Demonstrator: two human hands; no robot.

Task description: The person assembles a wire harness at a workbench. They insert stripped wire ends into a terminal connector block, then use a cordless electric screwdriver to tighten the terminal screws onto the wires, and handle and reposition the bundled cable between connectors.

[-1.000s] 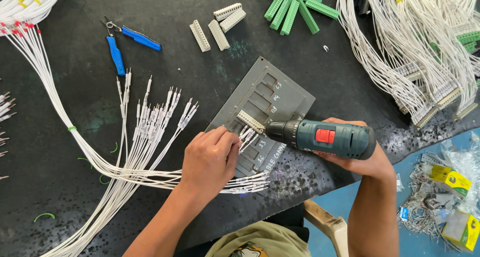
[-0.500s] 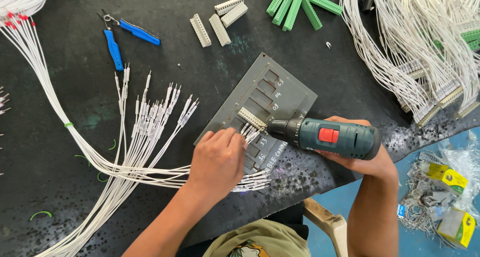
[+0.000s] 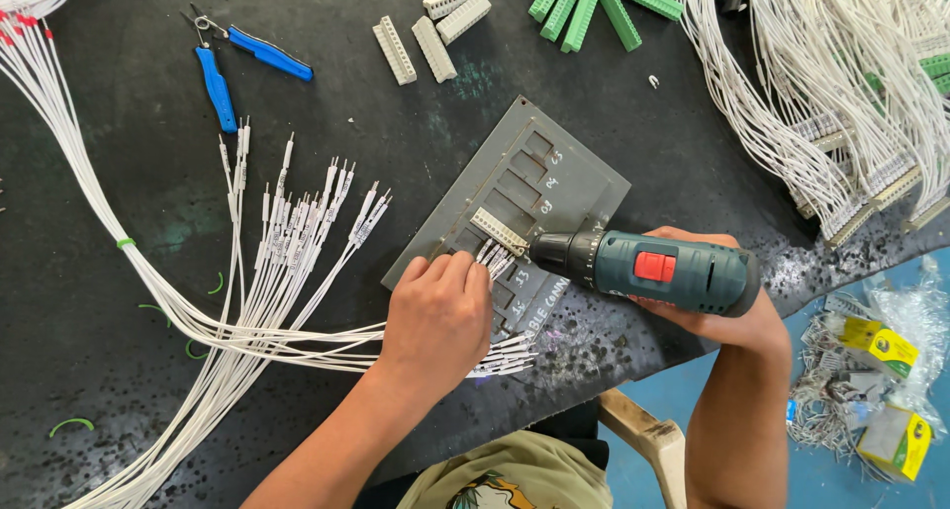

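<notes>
The right hand (image 3: 737, 316) is wrapped fully around the grip of a teal cordless screwdriver (image 3: 653, 269), whose nose points leftward from that hand at a small beige terminal block (image 3: 498, 231) seated in a slot of the grey slotted jig plate (image 3: 515, 207). The left hand (image 3: 435, 316) lies just below and left of the block, fingers curled down and pinched on the white wires (image 3: 297, 232) where their ends enter it; how firmly it grips them cannot be told, since the knuckles cover the fingertips. More wire ends fan out on the black bench (image 3: 99, 370) to the left of that hand, and a second bunch passes under its wrist. Well beyond the left hand lie blue-handled pliers (image 3: 233, 64), loose beige blocks (image 3: 416, 49) and green blocks (image 3: 594, 0). The likely trouble is the bit slipping off a screw head, because the driver comes in at a slant and the fingers sit close to its tip; a slip could nick them or a wire. A wire held loosely could also back out before its screw bites, and too much torque could strip the small screw.
</notes>
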